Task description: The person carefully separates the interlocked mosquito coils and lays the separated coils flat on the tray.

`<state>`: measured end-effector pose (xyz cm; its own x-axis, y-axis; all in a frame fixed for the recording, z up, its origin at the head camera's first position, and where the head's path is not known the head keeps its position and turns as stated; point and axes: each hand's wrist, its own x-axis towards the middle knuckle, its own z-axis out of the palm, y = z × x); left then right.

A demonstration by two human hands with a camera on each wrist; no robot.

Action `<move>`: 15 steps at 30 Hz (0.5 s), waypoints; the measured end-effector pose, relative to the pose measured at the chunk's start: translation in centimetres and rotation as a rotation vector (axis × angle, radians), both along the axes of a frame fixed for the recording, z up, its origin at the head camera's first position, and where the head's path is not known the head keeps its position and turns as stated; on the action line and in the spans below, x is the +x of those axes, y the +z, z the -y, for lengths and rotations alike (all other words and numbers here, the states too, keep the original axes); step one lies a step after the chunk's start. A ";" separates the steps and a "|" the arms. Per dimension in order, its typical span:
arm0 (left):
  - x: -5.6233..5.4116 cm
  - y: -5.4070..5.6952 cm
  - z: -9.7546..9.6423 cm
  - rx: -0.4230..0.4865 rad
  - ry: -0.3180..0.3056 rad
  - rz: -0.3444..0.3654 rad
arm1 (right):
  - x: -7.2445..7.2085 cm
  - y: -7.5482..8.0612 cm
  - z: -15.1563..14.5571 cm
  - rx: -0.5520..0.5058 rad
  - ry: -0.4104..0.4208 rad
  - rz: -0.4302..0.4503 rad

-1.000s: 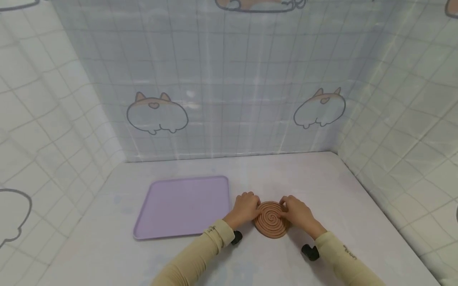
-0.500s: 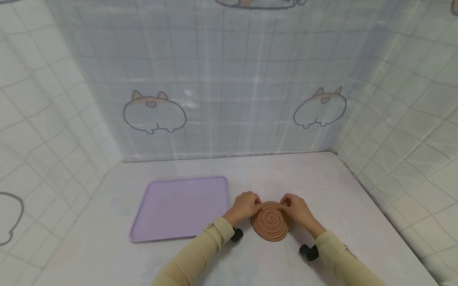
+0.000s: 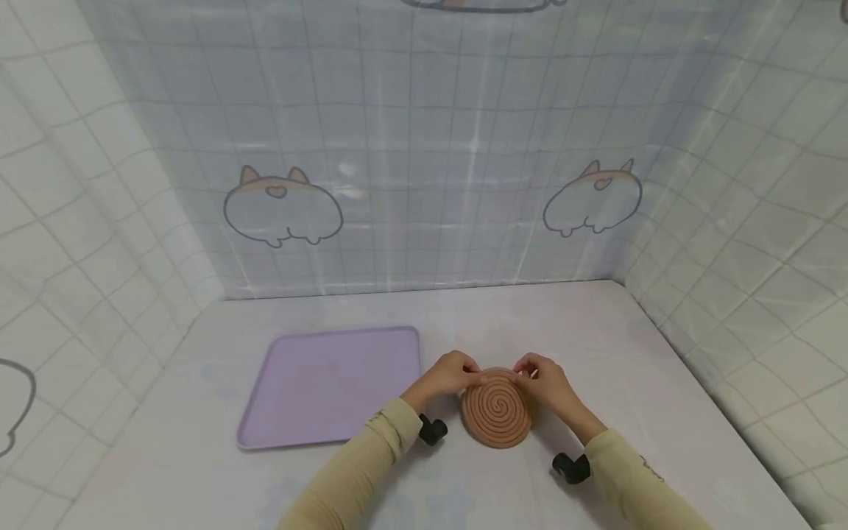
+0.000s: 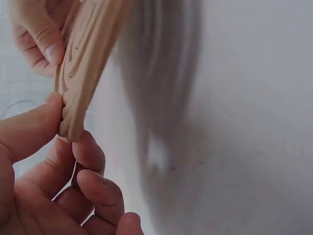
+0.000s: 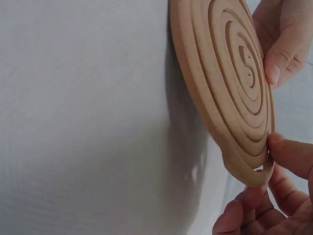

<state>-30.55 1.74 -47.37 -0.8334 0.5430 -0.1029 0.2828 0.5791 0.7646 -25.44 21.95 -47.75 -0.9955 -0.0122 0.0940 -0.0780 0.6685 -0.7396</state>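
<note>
Two hands pinch a brown spiral disc [image 3: 497,414] by its far edge, over the right part of the white table [image 3: 490,493].
The left hand [image 3: 450,374] pinches the far left edge between thumb and fingers, and the right hand [image 3: 548,383] pinches the far right edge in the same way; the two hands are near each other, but apart. The disc is tilted, with its far edge raised from the table; whether its near edge touches the table, I cannot tell. To the left lies a purple rectangular tray [image 3: 331,390], flat on the table. Beige sleeves [image 3: 358,465] cover both arms, and a black device [image 3: 433,430] is at each wrist.
</note>
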 end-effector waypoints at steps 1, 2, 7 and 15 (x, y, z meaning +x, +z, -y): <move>0.0 0.1 0.1 0.014 0.004 0.019 | 0.1 0.1 0.0 0.000 0.005 -0.006; 0.0 0.2 0.3 0.023 0.006 0.026 | 0.3 0.1 -0.1 0.002 0.009 -0.008; 0.0 0.6 1.1 0.057 0.030 0.019 | 0.9 -0.1 -0.5 -0.008 0.051 0.074; -0.4 2.0 2.0 0.125 0.067 -0.027 | 0.8 0.4 -0.5 -0.248 0.085 0.169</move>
